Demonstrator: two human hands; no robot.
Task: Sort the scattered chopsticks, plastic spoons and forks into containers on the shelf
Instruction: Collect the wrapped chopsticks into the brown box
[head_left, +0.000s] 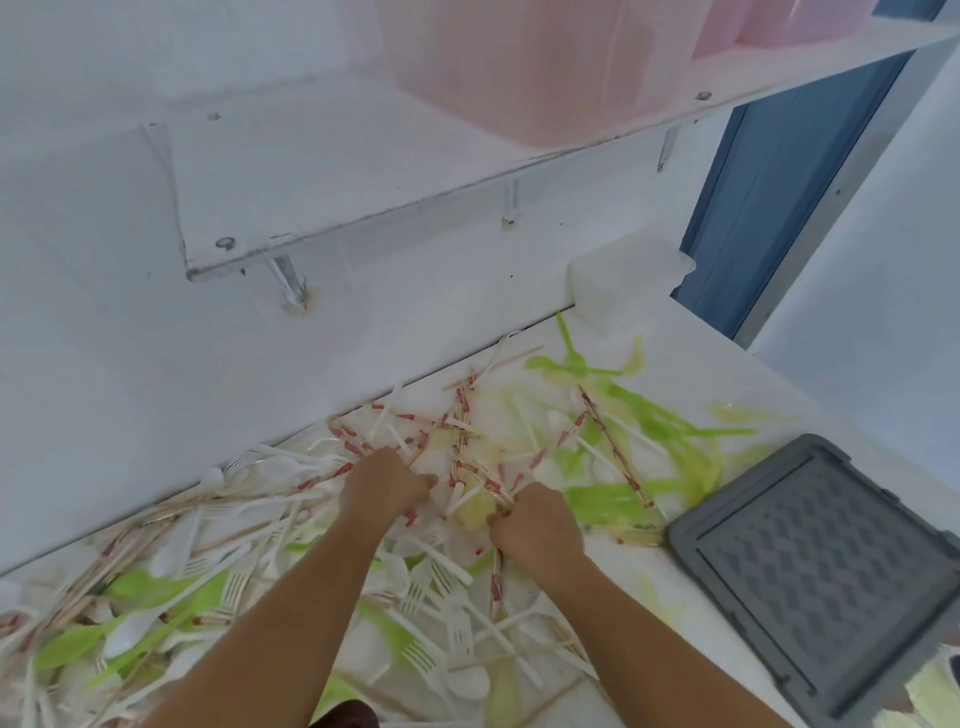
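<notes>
So the biggest thing here is the white bench (727, 374), running along a white wall, and most of it is buried in cutlery. Above it hangs a white shelf (363, 171) on metal brackets, with a pink container (519, 67) on it and a second pink tub (779, 21) further along to the right. A grey lid (831, 561) with a ribbed pattern lies flat at the bench's right front edge. A small white box (623, 280) sits in the back right corner against the wall, next to a blue panel (769, 182).

The mess itself: green spoons (649, 426) are mostly towards the back right. White forks (421, 587) and white spoons (467, 680) pile up along the front and left. The paper-wrapped chopsticks (462, 415) criss-cross the middle, close to the wall edge.

Both hands are down in the middle of the pile. The right hand (540, 530) is fisted around a few wrapped chopsticks, with the ends poking out below the fist towards the front edge. The left hand (382, 488) has its fingers curled down into the chopstick tangle just beside it. Honestly can't tell if it's got hold of anything.
</notes>
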